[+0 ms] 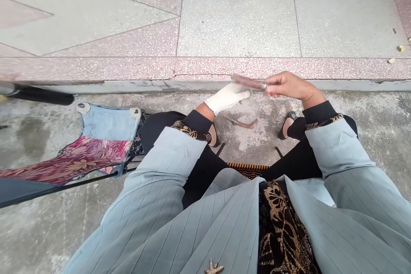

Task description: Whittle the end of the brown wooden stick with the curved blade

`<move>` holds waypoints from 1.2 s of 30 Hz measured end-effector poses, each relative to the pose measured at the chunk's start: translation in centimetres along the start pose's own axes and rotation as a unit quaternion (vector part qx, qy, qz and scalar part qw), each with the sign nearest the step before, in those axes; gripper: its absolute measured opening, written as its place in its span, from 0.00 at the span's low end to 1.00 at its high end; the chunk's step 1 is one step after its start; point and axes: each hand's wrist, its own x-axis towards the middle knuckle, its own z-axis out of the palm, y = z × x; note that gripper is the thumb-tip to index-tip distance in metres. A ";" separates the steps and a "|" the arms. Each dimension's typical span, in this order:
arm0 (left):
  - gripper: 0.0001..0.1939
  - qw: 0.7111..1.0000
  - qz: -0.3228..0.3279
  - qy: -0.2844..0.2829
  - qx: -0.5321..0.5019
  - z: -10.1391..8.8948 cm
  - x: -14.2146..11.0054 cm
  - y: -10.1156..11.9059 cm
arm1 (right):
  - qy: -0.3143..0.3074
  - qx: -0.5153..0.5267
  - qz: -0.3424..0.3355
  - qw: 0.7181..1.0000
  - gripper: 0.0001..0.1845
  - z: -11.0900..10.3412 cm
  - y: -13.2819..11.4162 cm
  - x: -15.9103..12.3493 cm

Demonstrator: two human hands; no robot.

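My right hand [284,85] is bare and closed around one end of a brown wooden stick [248,81], slightly blurred by motion. A silvery band [264,86] shows where my fingers meet the stick; whether it belongs to the stick or to a finger I cannot tell. The stick's other end reaches over my left hand [229,96], which wears a white knitted glove. The gloved fingers are curled, with a small greyish bit showing under them, too little to name. Below both hands, a brown bent stick [245,124] lies on the concrete between my feet.
A raised tiled step [237,21] runs across in front, its edge just beyond my hands. At left stands a folding chair of blue and red floral cloth [93,150]. A black bar [43,94] juts in above it. Beneath me is a woven seat [247,169].
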 end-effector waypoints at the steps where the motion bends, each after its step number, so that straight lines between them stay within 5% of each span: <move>1: 0.17 1.000 -0.006 -0.005 -0.008 0.3 -0.1 0.1 | 0.079 0.027 -0.018 0.996 0.21 -0.3 -0.1 -0.1; 5: 0.16 0.997 -0.013 -0.072 0.015 2.3 -1.1 1.0 | 0.283 0.067 -0.024 0.956 0.27 -0.9 0.5 0.3; 10: 0.15 0.990 0.042 -0.071 0.112 3.9 -2.4 2.8 | 0.328 -0.116 0.117 0.930 0.15 -0.5 2.3 0.9; 14: 0.16 0.981 0.057 -0.052 0.176 3.4 -3.5 3.7 | 0.258 -0.338 0.171 0.889 0.11 0.6 2.5 0.4; 18: 0.17 0.985 0.030 0.035 0.166 2.1 -4.5 3.7 | 0.114 -0.430 0.161 0.881 0.12 2.4 2.3 -0.1; 23: 0.16 0.977 -0.027 0.150 0.147 0.9 -4.6 2.7 | -0.125 -0.302 0.067 0.943 0.07 4.9 2.7 -0.6; 26: 0.15 0.971 -0.060 0.189 0.136 1.1 -3.7 1.5 | -0.166 -0.163 -0.015 0.973 0.09 5.7 2.1 -1.5; 28: 0.15 0.972 -0.082 0.166 0.143 1.6 -2.8 0.7 | -0.091 -0.096 -0.057 0.990 0.13 5.8 1.5 -2.1; 32: 0.13 0.981 -0.078 0.086 0.154 3.3 -1.9 0.3 | 0.176 -0.049 -0.032 0.983 0.18 5.2 1.2 -2.7; 36: 0.18 0.980 -0.060 0.005 0.191 4.5 -2.4 1.5 | 0.275 -0.085 0.034 0.957 0.17 4.2 2.4 -2.5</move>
